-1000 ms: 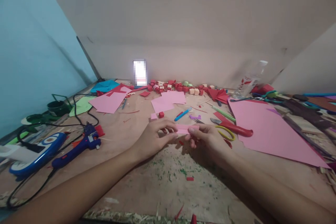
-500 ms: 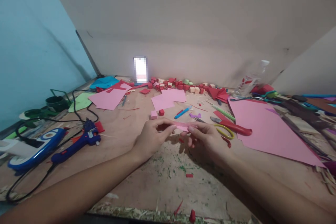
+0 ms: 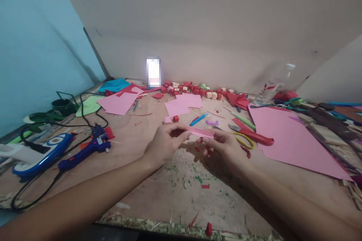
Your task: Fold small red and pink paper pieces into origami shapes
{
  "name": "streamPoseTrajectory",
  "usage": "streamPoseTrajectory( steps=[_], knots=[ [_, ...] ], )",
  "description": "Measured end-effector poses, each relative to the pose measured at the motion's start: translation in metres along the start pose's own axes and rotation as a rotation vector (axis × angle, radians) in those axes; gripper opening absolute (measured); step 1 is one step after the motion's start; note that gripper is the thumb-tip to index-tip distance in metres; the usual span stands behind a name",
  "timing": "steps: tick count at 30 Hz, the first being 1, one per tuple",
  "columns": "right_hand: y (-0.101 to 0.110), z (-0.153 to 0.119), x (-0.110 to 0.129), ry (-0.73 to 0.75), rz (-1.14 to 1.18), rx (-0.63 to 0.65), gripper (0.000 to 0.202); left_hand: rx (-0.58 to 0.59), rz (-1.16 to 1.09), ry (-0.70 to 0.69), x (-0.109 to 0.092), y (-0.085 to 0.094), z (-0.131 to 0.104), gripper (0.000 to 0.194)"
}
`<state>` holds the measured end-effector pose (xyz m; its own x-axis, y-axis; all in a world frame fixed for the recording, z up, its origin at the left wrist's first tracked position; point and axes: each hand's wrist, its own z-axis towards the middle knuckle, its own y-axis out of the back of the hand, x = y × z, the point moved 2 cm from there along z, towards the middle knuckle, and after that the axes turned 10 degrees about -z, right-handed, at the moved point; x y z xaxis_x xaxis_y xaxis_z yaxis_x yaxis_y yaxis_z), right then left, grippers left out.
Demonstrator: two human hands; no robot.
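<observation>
A narrow strip of pink paper (image 3: 201, 132) is stretched between my two hands, above the middle of the wooden table (image 3: 135, 199). My left hand (image 3: 168, 143) pinches its left end between thumb and fingers. At the right end, my right hand (image 3: 222, 147) grips it the same way, with the lower fingers curled beneath. Just beyond the hands lie a small pink paper cube (image 3: 167, 119), a red cube (image 3: 175, 118) and a blue pen (image 3: 198, 119). Yellow-handled scissors (image 3: 245, 141) rest by my right hand, partly hidden by it.
A blue glue gun (image 3: 97, 143) with a black cord lies left. Several small paper cubes (image 3: 195, 89) line the wall near a lit phone (image 3: 153, 72). A red-handled knife (image 3: 254, 136), a large pink sheet (image 3: 294, 147) and a plastic bottle (image 3: 273, 84) are on the right.
The view has shifted slightly, so the table things sit a little differently in the picture. Between my hands, more of the pink strip shows, and its right end now reaches further right.
</observation>
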<state>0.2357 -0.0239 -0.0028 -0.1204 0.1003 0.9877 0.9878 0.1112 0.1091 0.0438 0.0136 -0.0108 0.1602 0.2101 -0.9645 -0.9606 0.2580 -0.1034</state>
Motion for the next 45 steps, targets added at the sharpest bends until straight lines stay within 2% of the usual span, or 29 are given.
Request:
streamPoseTrajectory(
  steps=[3,6,13,18,28,36,38,41,42,45],
  knots=[
    [0.004,0.001,-0.001,0.064,0.053,-0.113,0.044,-0.041,-0.008,-0.001,-0.001,0.001,0.002,0.016],
    [0.008,-0.001,0.004,0.168,0.068,-0.218,0.039,-0.084,-0.037,0.011,-0.004,0.003,0.005,0.017],
    [0.005,-0.002,0.007,0.135,-0.091,-0.190,0.027,-0.094,-0.088,0.033,-0.008,0.003,0.007,0.018],
    [0.003,0.000,0.003,0.068,-0.056,-0.207,0.027,-0.057,-0.070,0.064,-0.006,0.002,0.005,0.019],
    [0.003,0.001,0.001,0.079,-0.042,-0.247,0.027,-0.042,-0.061,0.122,-0.002,0.004,0.005,0.019],
    [0.002,-0.001,0.002,0.115,-0.047,-0.272,0.024,-0.009,-0.057,0.043,-0.005,0.001,0.004,0.018],
    [0.001,-0.002,0.003,0.128,-0.080,-0.281,0.024,0.011,-0.112,0.052,-0.005,0.000,0.003,0.026],
    [0.001,-0.003,0.001,0.139,-0.111,-0.271,0.023,0.078,-0.165,0.129,-0.003,-0.003,0.002,0.054],
    [0.000,-0.003,-0.001,0.146,-0.119,-0.262,0.022,0.100,-0.163,0.152,-0.003,-0.005,0.002,0.054],
    [0.000,-0.002,-0.005,0.178,-0.156,-0.236,0.018,0.117,-0.144,0.181,-0.003,-0.006,0.002,0.037]
  ],
)
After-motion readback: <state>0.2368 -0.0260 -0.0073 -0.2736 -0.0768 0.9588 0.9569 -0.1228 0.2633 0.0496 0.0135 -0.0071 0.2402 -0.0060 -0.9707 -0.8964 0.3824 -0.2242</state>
